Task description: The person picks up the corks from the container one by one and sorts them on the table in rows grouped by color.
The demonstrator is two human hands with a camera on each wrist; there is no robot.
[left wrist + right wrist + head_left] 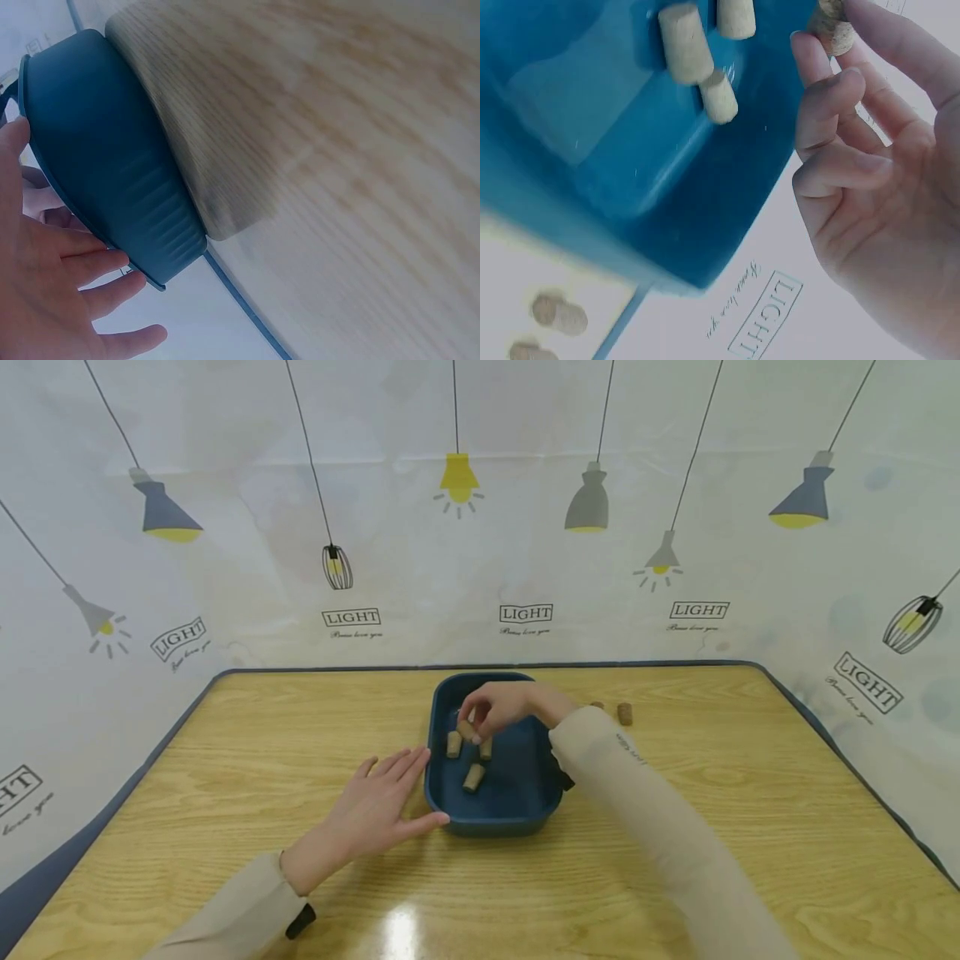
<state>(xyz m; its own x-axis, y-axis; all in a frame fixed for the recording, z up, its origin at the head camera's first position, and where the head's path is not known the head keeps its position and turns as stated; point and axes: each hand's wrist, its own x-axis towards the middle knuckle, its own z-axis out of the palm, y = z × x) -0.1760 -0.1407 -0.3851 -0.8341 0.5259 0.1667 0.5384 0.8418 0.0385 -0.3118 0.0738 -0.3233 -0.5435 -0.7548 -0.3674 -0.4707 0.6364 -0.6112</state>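
A dark blue plastic tub [517,793] stands on the table in the head view. Above its far left part my right hand [504,703] pinches a cork [468,731] between thumb and fingers; the right wrist view shows this held cork [832,31] cut off at the top edge. Three other corks lie in the tub, one near the left wall [453,744], another cork [473,777] closer to me. My left hand [371,814] has its fingers spread along the tub's left rim, thumb at the near corner. In the left wrist view those fingertips lie against the rim.
Two more corks are on the wooden table [300,718] right of the tub: one cork [625,714] in full view, the other cork [597,704] partly behind my right sleeve [637,793]. A white wall sheet [420,552] printed with lamps encloses the table's back and sides.
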